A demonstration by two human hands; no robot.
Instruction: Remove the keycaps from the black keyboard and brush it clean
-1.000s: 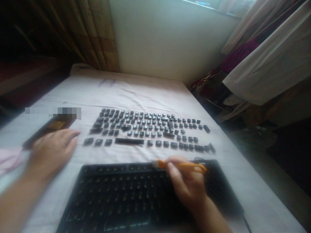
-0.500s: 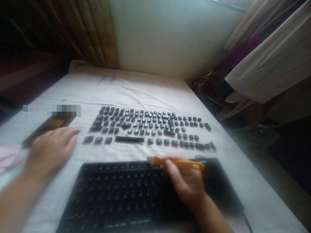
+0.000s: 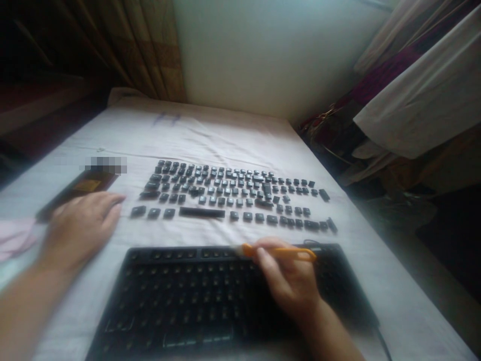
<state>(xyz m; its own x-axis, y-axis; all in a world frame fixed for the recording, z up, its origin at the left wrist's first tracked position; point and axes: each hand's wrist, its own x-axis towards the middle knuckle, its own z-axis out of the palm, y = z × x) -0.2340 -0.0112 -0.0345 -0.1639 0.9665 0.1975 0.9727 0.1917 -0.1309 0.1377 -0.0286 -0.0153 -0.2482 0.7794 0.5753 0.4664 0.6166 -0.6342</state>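
A black keyboard body (image 3: 180, 301) with its keycaps off lies on the white sheet close to me. My right hand (image 3: 291, 281) is closed on an orange-handled brush (image 3: 280, 252), held sideways over the keyboard's top edge with its pale bristles pointing left. My left hand (image 3: 80, 228) rests flat on the sheet left of the keyboard, fingers stretched out and holding nothing. Several loose black keycaps (image 3: 233, 193) are laid out in rows beyond the keyboard, with the long space bar (image 3: 202, 212) in the nearest row.
A dark flat box (image 3: 75, 193) lies just beyond my left hand. A pink cloth (image 3: 15, 238) sits at the left edge. The white sheet (image 3: 210, 138) runs back to a wall; curtains hang at the left, piled fabric at the right.
The brush's bristle end has shifted slightly along the keyboard's top edge. My left hand has stayed flat in place. The view has drifted a little.
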